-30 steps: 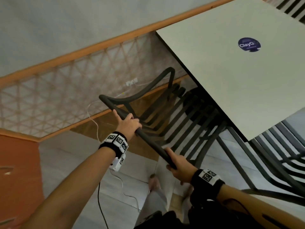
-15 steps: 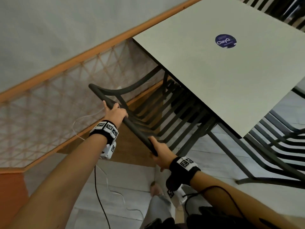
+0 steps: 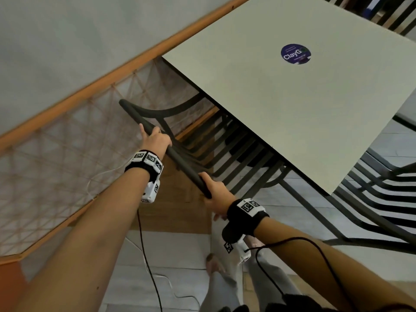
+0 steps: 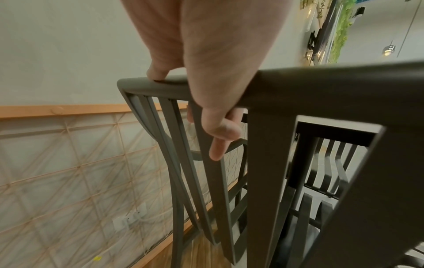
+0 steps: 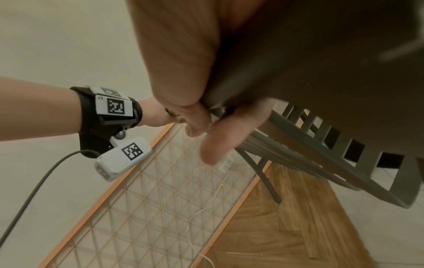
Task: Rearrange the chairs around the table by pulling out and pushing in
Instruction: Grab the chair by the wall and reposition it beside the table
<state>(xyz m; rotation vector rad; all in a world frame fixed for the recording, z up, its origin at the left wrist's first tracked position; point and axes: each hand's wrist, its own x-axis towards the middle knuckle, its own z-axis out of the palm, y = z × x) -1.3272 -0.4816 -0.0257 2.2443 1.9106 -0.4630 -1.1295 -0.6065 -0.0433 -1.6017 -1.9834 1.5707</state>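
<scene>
A dark slatted chair (image 3: 182,163) stands at the near-left side of the pale table (image 3: 292,113), its seat and armrest partly under the tabletop. My left hand (image 3: 157,139) grips the chair's top rail near its far end. My right hand (image 3: 216,192) grips the same rail at its near end. In the left wrist view my left hand (image 4: 218,63) has fingers curled over the rail (image 4: 332,85), thumb behind a slat. In the right wrist view my right hand (image 5: 179,63) wraps the rail, with the chair back (image 5: 296,129) below it.
A wall with an orange rail and lattice panel (image 3: 67,158) runs close on the left. A second dark slatted chair (image 3: 382,199) sits at the table's right side, more chairs (image 3: 396,14) beyond it. A white cable (image 5: 201,212) and a wall socket (image 4: 128,219) lie near the chair's legs.
The chair has slid forward, further under the table, so its armrest now runs beneath the tabletop. Both hands kept their grip on the top rail and moved with it.
</scene>
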